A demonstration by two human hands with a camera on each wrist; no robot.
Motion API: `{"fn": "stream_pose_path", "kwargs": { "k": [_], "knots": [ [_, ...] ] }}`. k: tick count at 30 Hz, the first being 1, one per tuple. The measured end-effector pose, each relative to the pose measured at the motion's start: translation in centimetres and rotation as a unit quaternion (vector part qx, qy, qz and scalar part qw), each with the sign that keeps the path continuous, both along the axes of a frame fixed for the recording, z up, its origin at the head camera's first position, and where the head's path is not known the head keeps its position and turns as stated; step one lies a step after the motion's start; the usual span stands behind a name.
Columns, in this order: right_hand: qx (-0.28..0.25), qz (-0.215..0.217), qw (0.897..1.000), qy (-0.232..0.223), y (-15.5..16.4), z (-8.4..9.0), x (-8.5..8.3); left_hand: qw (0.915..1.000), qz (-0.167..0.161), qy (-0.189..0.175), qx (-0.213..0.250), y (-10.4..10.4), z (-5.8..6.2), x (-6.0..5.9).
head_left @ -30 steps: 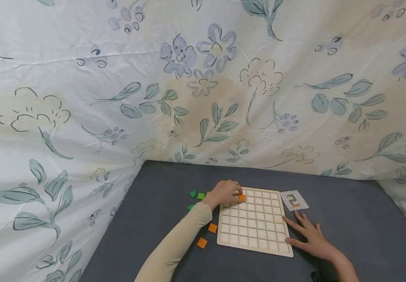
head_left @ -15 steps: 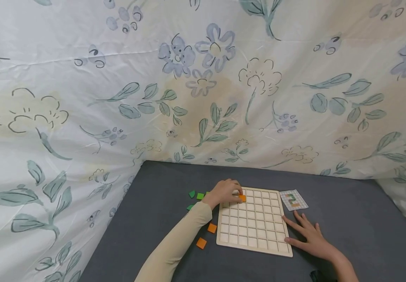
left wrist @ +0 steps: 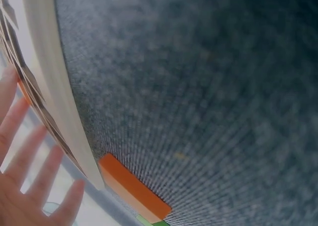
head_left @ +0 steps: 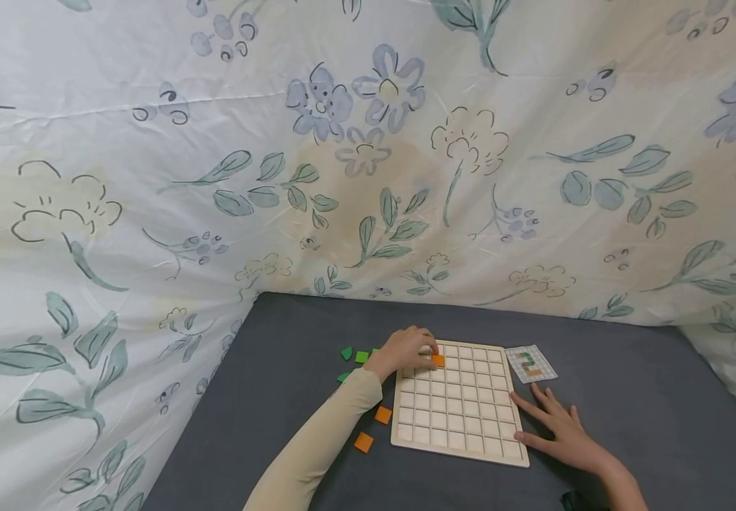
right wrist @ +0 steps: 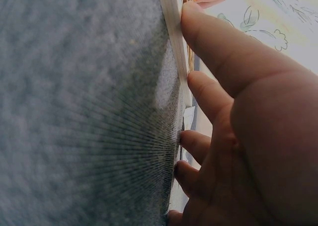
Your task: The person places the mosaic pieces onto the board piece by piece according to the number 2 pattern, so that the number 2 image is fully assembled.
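A pale wooden grid board (head_left: 459,419) lies on the dark grey cloth. My left hand (head_left: 414,349) reaches over its top left corner, and its fingertips rest on an orange tile (head_left: 438,360) sitting in a cell of the second row. In the left wrist view the fingers (left wrist: 30,186) lie fairly straight beside the board's edge (left wrist: 49,87). My right hand (head_left: 556,429) lies flat on the cloth at the board's lower right. Its fingers are spread and its thumb (right wrist: 223,52) touches the board's rim (right wrist: 171,37).
A small pattern card (head_left: 531,363) lies off the board's top right corner. Green tiles (head_left: 362,356) sit left of the left hand, and two loose orange tiles (head_left: 383,414) (head_left: 363,442) lie left of the board. Flowered sheets enclose the table at the back and sides.
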State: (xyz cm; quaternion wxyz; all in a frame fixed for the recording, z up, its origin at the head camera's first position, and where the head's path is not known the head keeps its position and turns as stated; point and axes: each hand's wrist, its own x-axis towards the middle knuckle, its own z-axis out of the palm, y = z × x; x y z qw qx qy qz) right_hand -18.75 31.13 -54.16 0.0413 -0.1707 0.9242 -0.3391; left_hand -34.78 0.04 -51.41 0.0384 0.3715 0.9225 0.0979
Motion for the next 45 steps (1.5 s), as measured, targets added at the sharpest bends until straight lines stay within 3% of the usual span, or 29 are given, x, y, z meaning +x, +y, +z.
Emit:
{"fn": "stream_pose_path", "kwargs": {
  "k": [8, 26, 34, 45],
  "knots": [
    [0.002, -0.003, 1.000, -0.002, 0.0, -0.1, 0.0, 0.9998, 0.002, -0.002, 0.019, -0.4, -0.3, 0.0],
    [-0.004, 0.003, 1.000, 0.011, 0.0, 0.1, 0.2, 0.9986, 0.006, -0.006, 0.051, -2.2, 1.0, 1.2],
    [-0.004, 0.002, 1.000, 0.011, 0.0, 0.1, 0.2, 0.9974, 0.011, -0.013, 0.070, -3.8, 1.4, 1.8],
    [-0.002, 0.000, 1.000, 0.007, 0.0, 0.0, 0.1, 0.9963, 0.023, -0.029, 0.077, -6.5, 1.5, 1.3]
  ]
}}
